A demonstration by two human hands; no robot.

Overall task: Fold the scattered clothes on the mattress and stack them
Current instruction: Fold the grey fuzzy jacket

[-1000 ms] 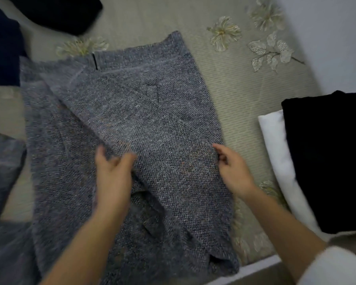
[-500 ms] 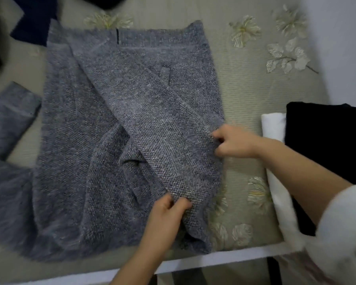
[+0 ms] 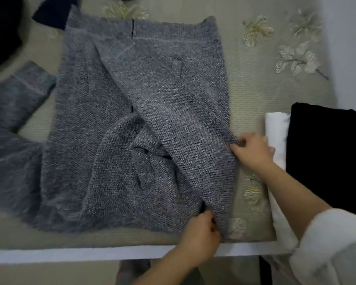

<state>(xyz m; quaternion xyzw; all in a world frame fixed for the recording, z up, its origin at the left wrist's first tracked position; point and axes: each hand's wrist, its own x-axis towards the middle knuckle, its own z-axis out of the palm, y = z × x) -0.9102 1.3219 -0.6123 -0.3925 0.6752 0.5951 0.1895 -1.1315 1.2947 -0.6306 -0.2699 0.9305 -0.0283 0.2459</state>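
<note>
A grey knitted cardigan (image 3: 119,124) lies spread over the middle of the mattress (image 3: 253,93), its right front panel folded diagonally across the body. One grey sleeve (image 3: 14,95) trails off to the left. My left hand (image 3: 201,233) pinches the lower corner of the folded panel near the mattress's front edge. My right hand (image 3: 253,151) pinches the panel's right edge halfway up. At the right sits a stack of folded clothes: a black garment (image 3: 327,153) on top of a white one (image 3: 277,130).
Dark navy clothes (image 3: 51,13) and a black item (image 3: 2,31) lie at the far left corner. The mattress cover is beige with embroidered flowers (image 3: 296,60). A white bed frame edge (image 3: 70,254) runs along the front. A pale wall rises at the right.
My left hand slid down the folded panel to its lower corner at the front edge. My right hand moved a little rightward along the panel's edge, pulling it flatter. The view shifted closer.
</note>
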